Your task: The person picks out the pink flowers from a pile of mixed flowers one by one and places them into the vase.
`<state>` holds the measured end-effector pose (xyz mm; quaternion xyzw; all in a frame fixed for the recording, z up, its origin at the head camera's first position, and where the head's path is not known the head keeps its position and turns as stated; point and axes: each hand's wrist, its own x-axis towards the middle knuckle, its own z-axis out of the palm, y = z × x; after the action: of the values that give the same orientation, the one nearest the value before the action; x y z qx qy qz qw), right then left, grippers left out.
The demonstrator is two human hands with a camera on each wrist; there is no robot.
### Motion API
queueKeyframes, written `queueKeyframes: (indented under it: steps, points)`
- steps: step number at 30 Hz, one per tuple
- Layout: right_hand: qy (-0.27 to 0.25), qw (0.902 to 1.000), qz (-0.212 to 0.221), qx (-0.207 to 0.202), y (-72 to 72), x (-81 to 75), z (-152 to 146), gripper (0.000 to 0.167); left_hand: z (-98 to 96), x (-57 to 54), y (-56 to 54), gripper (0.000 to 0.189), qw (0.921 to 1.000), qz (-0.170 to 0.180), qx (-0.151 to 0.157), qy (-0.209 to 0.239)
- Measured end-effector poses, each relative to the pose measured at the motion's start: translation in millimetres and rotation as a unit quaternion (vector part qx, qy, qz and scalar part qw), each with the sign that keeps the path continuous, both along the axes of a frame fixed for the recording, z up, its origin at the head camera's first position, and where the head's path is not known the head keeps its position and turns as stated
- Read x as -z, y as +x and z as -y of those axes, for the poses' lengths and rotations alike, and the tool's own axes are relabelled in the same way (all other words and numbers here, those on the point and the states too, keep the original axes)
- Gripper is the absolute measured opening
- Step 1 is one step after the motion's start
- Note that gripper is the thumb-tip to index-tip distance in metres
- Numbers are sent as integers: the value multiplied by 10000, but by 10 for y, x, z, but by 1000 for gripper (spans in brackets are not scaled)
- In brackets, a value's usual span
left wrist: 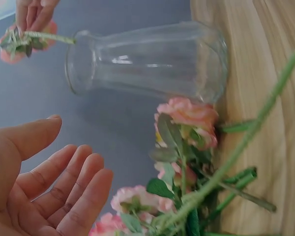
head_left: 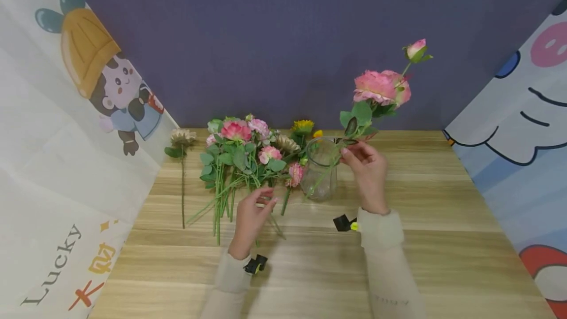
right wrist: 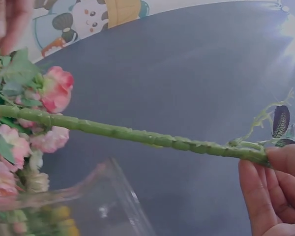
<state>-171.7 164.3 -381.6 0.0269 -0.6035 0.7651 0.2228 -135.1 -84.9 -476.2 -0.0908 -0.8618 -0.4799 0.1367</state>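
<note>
My right hand (head_left: 369, 174) pinches the green stem (right wrist: 137, 135) of an artificial pink flower (head_left: 376, 87) between thumb and fingers. The flower has large pink blooms, a bud and leaves, and it leans up to the right. In the left wrist view, the stem's lower end shows at the mouth of a clear glass vase (left wrist: 152, 64). That vase stands upright on the table, just left of my right hand. My left hand (head_left: 252, 218) hovers over the stems of a flower pile (head_left: 239, 156), fingers loosely bent, holding nothing.
A single beige flower (head_left: 183, 139) with a long stem lies apart at the left. Behind the vase sits a yellow flower (head_left: 303, 127). A dark blue panel (head_left: 266, 38) closes the back of the wooden table (head_left: 310, 279), with printed cartoon sheets at both sides.
</note>
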Motion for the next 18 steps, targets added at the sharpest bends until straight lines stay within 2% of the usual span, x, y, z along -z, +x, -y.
queueKeyframes:
  steps: [9, 18]
  points:
    - [-91, 9996, -236, 138, -140, -145, -131, 5, 126, 77, 5, 21, 9992, 260, -120, 263]
    - [-245, 9982, -520, 198, -242, -300, -214, 8, 173, 141, 0, 21, 9998, 105, -165, -57]
